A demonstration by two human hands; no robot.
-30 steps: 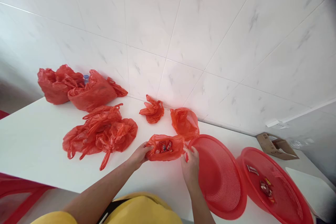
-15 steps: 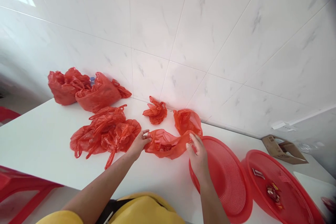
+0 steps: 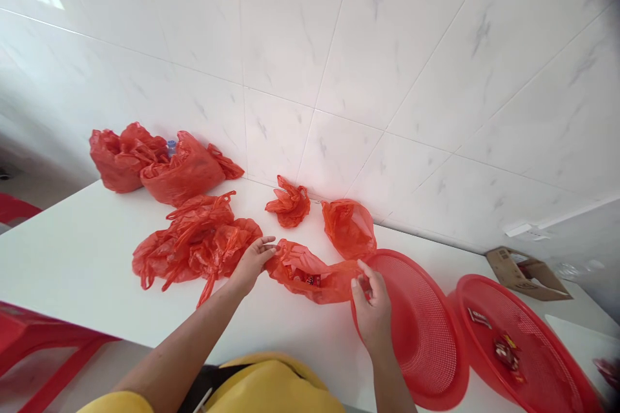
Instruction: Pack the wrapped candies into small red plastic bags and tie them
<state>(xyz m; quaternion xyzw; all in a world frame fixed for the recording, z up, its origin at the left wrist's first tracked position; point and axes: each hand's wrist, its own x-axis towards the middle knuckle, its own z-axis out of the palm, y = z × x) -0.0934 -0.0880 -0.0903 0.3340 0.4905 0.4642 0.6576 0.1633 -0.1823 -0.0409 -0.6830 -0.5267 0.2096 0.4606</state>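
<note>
Red plastic bag (image 3: 334, 289), open-mouthed between both hands over the white table (image 3: 72, 258), with wrapped sweets (image 3: 312, 280) down inside; pinched at one corner by the left hand (image 3: 252, 266), fingers narrow on the film; met at the other end by the right hand (image 3: 376, 306), thumb and forefinger slightly apart, impossible to tell whether gripping; could spill with too sharp a tilt, could tear under a hard pull on such thin film, could slip at that loose-looking right end; red basket (image 3: 411, 322) crowding the right side; open bag (image 3: 351, 229) just behind, near enough to snag; knotted bags (image 3: 203, 248) hard by the left wrist, tight for elbow room; farther right, second basket (image 3: 537, 352) with loose packets (image 3: 506, 355), then cardboard box (image 3: 504, 271).
</note>
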